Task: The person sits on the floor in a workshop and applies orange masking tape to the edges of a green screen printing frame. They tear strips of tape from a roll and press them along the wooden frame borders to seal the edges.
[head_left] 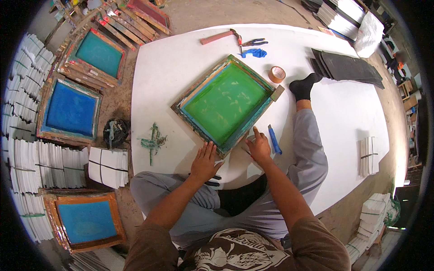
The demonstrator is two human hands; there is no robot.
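A wooden-framed printing screen (228, 101) with green mesh lies tilted on the white sheet (343, 122) before me. My left hand (205, 162) is open, its fingers laid against the frame's near corner and its thumb out to the side. Beside the frame's near right edge is my right hand (259, 148), forefinger stretched out and thumb apart from it. The other fingers curl under, and a thin dark piece shows next to them. A blue utility knife (274, 140) lies just right of this hand. Black handles (212, 180) lie partly hidden by my left wrist.
Beyond the screen lie a hammer (218, 37), pliers (254, 42), a blue scrap (254, 53) and brown tape (276, 74). Black sheets (348, 67) sit far right. My outstretched foot (304, 86) is beside the tape. More screens (70, 108) and tied white stacks (108, 167) stand left.
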